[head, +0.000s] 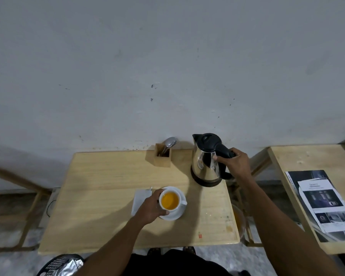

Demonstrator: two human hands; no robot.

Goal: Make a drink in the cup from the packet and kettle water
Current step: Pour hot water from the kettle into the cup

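1. I'm watching the left hand [150, 206] wrapping its fingers around the cup [170, 201] of orange drink, sitting on its saucer [172, 216].
2. The right hand [234, 163] is clamping the kettle [206, 159] handle, upright at the table's [108, 186] far right.

Count on my table [108, 196]: one kettle [205, 164] at 1 o'clock, one cup [170, 201] on one saucer [174, 216] at centre, one white packet [140, 200] at its 9 o'clock. One wooden holder [163, 156] at 12 o'clock; cutlery [170, 142] inside, at least one spoon and one fork, rest unclear. Second table [307, 156] at 3 o'clock: two printed sheets [325, 206]. Two hands of mine: left hand [150, 208], right hand [235, 163].
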